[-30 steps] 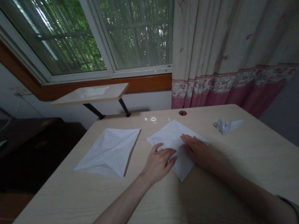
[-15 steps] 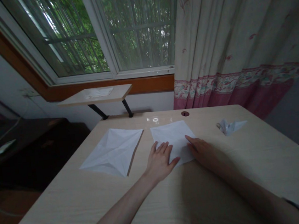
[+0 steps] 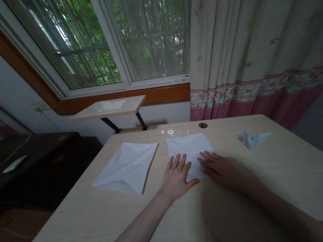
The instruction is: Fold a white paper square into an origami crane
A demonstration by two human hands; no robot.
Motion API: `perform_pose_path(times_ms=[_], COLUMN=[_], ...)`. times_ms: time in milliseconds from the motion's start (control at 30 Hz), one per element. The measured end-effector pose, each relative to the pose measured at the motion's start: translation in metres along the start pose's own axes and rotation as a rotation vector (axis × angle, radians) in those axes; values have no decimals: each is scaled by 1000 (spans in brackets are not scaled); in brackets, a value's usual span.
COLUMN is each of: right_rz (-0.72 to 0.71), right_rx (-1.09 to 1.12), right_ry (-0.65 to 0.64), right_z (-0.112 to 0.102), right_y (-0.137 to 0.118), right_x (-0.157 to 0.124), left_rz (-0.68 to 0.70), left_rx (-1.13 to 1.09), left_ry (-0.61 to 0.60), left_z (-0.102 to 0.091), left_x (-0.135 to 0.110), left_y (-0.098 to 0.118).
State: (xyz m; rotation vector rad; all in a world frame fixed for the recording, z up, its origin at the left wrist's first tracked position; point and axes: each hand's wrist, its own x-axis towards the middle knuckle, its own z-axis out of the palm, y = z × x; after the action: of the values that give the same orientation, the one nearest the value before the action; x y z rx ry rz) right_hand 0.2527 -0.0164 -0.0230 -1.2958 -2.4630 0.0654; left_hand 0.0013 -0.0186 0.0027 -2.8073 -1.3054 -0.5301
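I am looking down at a pale wood bench (image 3: 246, 212) set under a barred window (image 3: 141, 34), with a patterned curtain (image 3: 257, 41) hanging on the right. My landmark is the folded paper (image 3: 189, 147), a white square lying flat near the bench's far middle. Left of it, close but apart, lies a creased sheet (image 3: 128, 166), opened out and showing its fold lines. Well to its right sits a small paper figure (image 3: 254, 139). Just beyond it is a round hole (image 3: 202, 125) in the bench top, and further beyond and to the left a small shelf (image 3: 110, 107) juts from the wall.

My worry is slip. The folded paper is light and the bench looks smooth, so uneven pressure from one palm could skate the square sideways, swing it out of line, or leave a crease crooked. A dragging wrist might also lift the near edge.

The left hand (image 3: 179, 177) lies palm down on the square's near left corner, its fingers (image 3: 180, 161) straight and slightly fanned. The right hand (image 3: 222, 167) lies flat at the near right edge, its fingers (image 3: 208, 157) extended leftward across the paper. Neither hand pinches or grips anything; both simply press on the sheet.
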Motion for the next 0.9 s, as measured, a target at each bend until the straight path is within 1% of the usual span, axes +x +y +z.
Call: perform_pose_path(times_ms=[133,267,367,600,767,900], right_rz=[-21,-29,-39,-46,-37,-38], right_rx=[-15,-15,-8,64,107,106], right_ry=[-46,-46,-59,-136,-120,-39], right_z=[-2,2,1,-20,-29,-22], right_y=[0,-1,-1,-1,-1,7], right_x=[-3,-7,-8,-5,-2,-4], left_rz=[75,42,37,11,26,22], left_rx=[-57,-130,-194,-318,-312,-319], left_ry=[6,-9,-21,-40,-51,-62], left_z=[1,3,2,-3,-3,-4], left_x=[0,1,1,1,2,2], left_y=[-2,-3,-3,1,3,4])
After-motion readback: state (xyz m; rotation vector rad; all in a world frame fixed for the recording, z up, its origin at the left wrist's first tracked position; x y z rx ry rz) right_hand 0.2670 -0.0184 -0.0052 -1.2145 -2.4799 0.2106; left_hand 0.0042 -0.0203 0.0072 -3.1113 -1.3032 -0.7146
